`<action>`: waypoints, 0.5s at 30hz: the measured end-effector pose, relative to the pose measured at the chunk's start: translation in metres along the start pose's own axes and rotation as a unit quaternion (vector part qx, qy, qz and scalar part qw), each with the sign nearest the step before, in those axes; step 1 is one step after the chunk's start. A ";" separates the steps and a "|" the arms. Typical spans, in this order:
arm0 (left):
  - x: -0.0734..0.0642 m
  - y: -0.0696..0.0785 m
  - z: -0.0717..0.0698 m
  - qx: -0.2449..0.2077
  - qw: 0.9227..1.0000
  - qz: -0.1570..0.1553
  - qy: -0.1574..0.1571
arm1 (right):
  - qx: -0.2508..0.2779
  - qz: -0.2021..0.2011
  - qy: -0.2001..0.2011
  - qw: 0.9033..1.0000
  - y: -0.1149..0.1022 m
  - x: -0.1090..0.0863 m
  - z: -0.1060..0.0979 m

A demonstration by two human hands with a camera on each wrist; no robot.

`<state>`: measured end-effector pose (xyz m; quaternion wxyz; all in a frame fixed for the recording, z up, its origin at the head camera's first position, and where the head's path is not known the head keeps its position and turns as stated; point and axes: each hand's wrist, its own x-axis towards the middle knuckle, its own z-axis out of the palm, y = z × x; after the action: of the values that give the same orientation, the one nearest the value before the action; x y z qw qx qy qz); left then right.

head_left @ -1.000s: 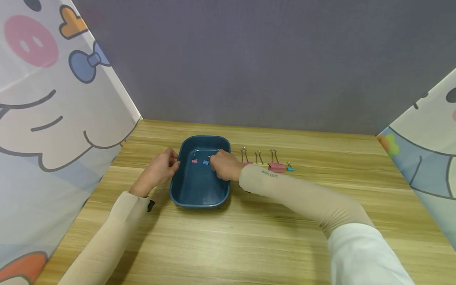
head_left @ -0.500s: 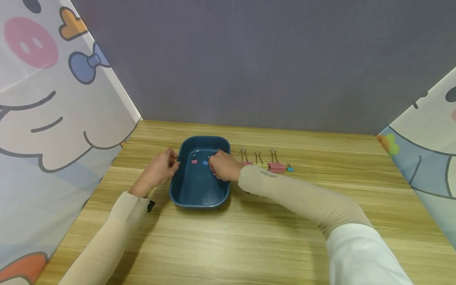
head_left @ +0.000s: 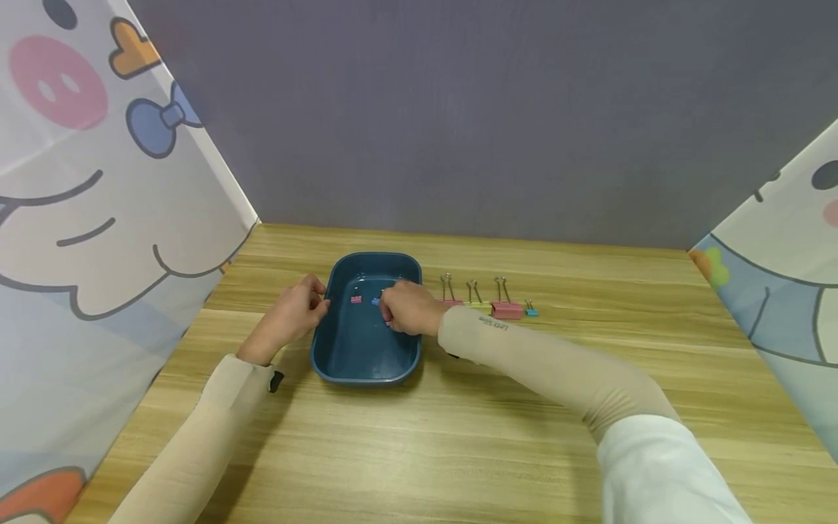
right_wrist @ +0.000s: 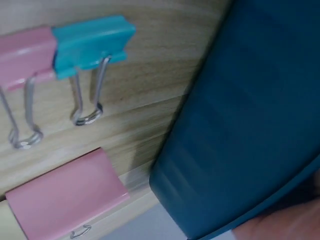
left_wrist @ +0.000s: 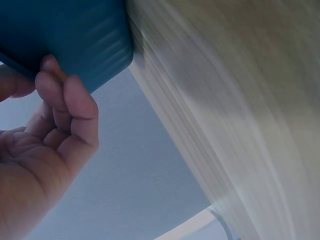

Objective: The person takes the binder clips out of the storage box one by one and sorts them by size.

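A dark blue rectangular plastic bin point(head_left: 360, 353) stands on the wooden table. My left hand point(head_left: 292, 314) grips its left rim, with curled fingers point(left_wrist: 80, 97) against the outer wall and the thumb at the edge. Reaching over the right wall, my right hand point(head_left: 411, 307) is low inside the bin. It pinches a small pink binder clip point(head_left: 388, 323), mostly covered by the fingers. Near the far end of the bin floor lie a small pink binder clip point(head_left: 356, 299) and a small blue one point(head_left: 376, 300), the latter partly behind the right hand.
Right of the bin, binder clips lie in a row: a large pink one point(head_left: 507, 311), a yellow one point(head_left: 481, 307) and a small light-blue one point(head_left: 532, 312). Small pink point(right_wrist: 27, 55) and teal point(right_wrist: 92, 45) clips lie close to the bin's right side. A grey panel point(head_left: 458, 131) rises behind the table.
The right hand has shifted slightly left and down within the bin, and a bit of pink now shows below its fingertips. The left hand stays at the rim.
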<state>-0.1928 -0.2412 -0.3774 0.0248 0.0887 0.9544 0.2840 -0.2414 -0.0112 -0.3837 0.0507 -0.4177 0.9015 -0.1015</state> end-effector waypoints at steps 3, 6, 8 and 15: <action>0.000 0.001 0.001 0.001 1.000 -0.001 -0.001 | 0.017 -0.020 0.011 1.000 0.003 -0.002 0.000; 0.001 0.001 0.001 0.003 1.000 -0.003 -0.002 | 0.033 -0.041 0.024 0.998 0.006 -0.004 -0.002; 0.001 0.001 0.002 0.004 1.000 -0.003 -0.003 | 0.051 -0.054 0.034 0.997 0.008 -0.006 -0.005; 0.000 0.000 0.003 0.005 1.000 -0.003 0.001 | 0.102 -0.084 0.073 0.988 0.010 -0.019 -0.021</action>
<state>-0.1931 -0.2400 -0.3799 0.0239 0.0860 0.9561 0.2792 -0.2406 0.0123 -0.3658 0.0185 -0.4763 0.8492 -0.2273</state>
